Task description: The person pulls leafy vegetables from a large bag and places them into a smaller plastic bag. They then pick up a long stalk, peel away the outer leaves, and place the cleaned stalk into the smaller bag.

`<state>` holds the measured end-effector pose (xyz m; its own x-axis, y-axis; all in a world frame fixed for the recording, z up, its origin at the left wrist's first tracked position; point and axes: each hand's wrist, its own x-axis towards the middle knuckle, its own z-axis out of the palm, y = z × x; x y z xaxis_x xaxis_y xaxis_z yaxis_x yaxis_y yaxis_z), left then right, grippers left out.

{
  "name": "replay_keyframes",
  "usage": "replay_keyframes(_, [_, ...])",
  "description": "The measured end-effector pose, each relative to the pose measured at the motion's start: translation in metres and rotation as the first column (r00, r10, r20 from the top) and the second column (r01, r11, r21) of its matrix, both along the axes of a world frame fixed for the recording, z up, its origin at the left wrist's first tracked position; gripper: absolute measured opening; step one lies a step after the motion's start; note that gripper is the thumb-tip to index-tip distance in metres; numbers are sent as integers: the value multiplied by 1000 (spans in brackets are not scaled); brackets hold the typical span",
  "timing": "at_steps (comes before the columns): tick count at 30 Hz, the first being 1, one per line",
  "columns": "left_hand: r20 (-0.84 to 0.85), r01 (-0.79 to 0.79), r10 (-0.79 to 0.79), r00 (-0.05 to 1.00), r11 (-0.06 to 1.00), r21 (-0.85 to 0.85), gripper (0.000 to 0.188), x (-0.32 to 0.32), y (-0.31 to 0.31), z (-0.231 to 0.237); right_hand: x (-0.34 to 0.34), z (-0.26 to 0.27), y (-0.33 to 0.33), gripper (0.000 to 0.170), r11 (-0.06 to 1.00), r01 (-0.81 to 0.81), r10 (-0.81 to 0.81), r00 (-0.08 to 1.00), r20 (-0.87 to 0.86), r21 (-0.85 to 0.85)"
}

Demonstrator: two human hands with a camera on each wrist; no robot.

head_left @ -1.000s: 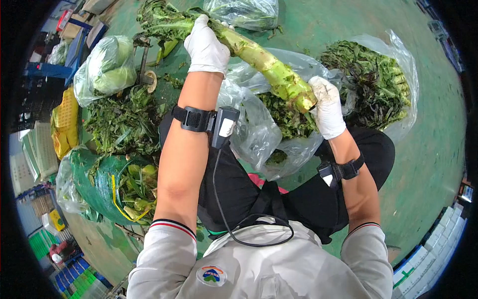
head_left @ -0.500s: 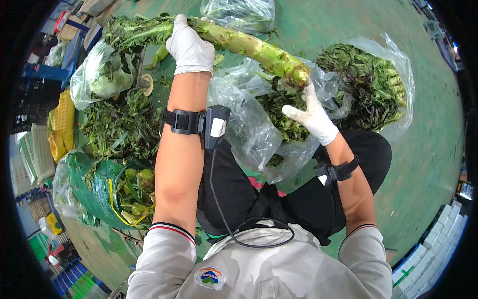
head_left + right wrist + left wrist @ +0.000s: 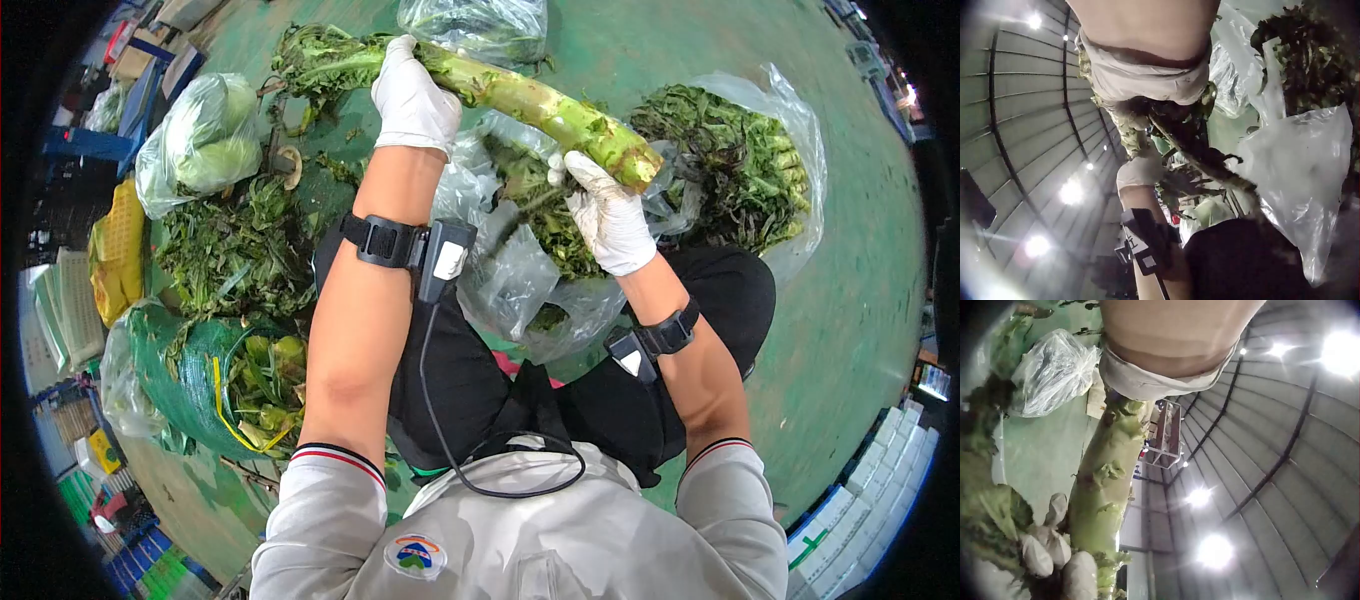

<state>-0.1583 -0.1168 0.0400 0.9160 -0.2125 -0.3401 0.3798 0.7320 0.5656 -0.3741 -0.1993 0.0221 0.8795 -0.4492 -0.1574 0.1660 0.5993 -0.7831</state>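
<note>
Left hand (image 3: 415, 100) clamped round thick green stalk (image 3: 540, 105) near its leafy end (image 3: 325, 65); right hand (image 3: 610, 220), fingers curled, pinches a leaf (image 3: 1200, 157) by the bare end (image 3: 645, 170).

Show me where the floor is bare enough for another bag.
The green floor is bare right of the bagged dark leaves, down towards the white boxes, and between those leaves and the far bag. The left is crowded: leaf pile, green sack and yellow sack lie close together.

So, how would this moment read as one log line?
left hand: grips thick stalk | right hand: holds leaf | right side: greens in plastic bag
</note>
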Motion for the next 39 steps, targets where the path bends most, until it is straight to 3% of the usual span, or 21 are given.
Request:
replay_keyframes(7, [1, 75, -75, 997, 997, -34, 24, -1, -2, 2, -5, 2, 2, 23, 975, 59, -78, 994, 80, 214])
replay_keyframes(11, [-49, 78, -79, 996, 997, -15, 23, -4, -3, 6, -12, 9, 0, 16, 992, 76, -75, 997, -18, 105])
replay_keyframes(15, [-32, 97, -97, 995, 995, -10, 21, 6, -5, 1, -20, -2, -12, 8, 979, -50, 38, 997, 66, 197])
replay_keyframes(16, [10, 138, -138, 990, 990, -12, 20, 15, 1, 0, -26, 2, -15, 6, 981, -55, 30, 990, 136, 187])
replay_keyframes(18, [73, 183, -180, 981, 983, -28, 21, 37, 15, -1, -38, 11, -24, 11, 997, -79, 75, 990, 117, 27])
replay_keyframes(19, [148, 175, -167, 975, 984, -42, 20, 46, 26, 2, -40, 10, -34, 11, 976, -204, 185, 958, 219, 71])
replay_keyframes(20, [124, 146, -145, 982, 989, 1, 23, 51, 30, 2, -43, 9, -33, 18, 987, -24, 6, 994, 112, 160])
replay_keyframes(21, [100, 121, -125, 987, 992, 46, 27, 50, 34, 7, -46, -4, -47, 17, 994, -32, 18, 991, -135, -107])
replay_keyframes(22, [94, 117, -115, 989, 993, -20, 22, 47, 37, 10, -42, -11, -46, 26, 892, -107, -17, 963, -267, -440])
replay_keyframes(23, [62, 63, -63, 996, 998, 4, 20, 43, 34, 12, -38, -18, -44, 41, 678, -214, -100, 921, -377, -703])
replay_keyframes(24, [30, 10, -11, 999, 1000, 26, 19, 36, 27, 16, -36, -18, -42, 75, -8, -318, -378, 879, -292, -948])
replay_keyframes(25, [-3, -42, 42, 999, 998, 50, 17, 32, 21, 17, -35, -19, -37, 91, -127, -389, -451, 842, -296, -912])
replay_keyframes(27, [9, 13, -12, 1000, 1000, -12, 20, 29, 17, 2, -28, -5, -29, 77, 328, -319, -107, 923, -371, -889])
replay_keyframes(28, [19, 52, -52, 998, 999, 4, 22, 25, 14, -1, -23, 7, -19, 63, 759, -300, 189, 951, -246, -578])
replay_keyframes(29, [30, 91, -92, 995, 996, 20, 25, 21, 11, -3, -19, 8, -18, 49, 912, -291, 258, 955, -148, -288])
replay_keyframes(30, [6, 54, -54, 999, 997, 49, 25, 14, 4, -1, -14, 8, -15, 48, 959, -284, 284, 959, -18, 1])
replay_keyframes(31, [11, 65, -65, 998, 997, 38, 24, 8, -1, 1, -11, 8, -12, 47, 913, -289, 266, 957, 117, 288])
replay_keyframes(34, [23, 89, -88, 996, 996, -19, 20, -2, -8, 4, -6, 6, -9, 39, 884, -94, 71, 995, 68, 457])
replay_keyframes(37, [4, 93, -93, 996, 992, -82, 19, -5, -10, 3, -3, 5, -6, 42, 897, -81, 17, 989, 149, 435])
replay_keyframes(39, [7, 96, -96, 995, 992, -80, 18, -4, -7, 4, -3, 9, -8, 37, 909, -71, 39, 996, 86, 410])
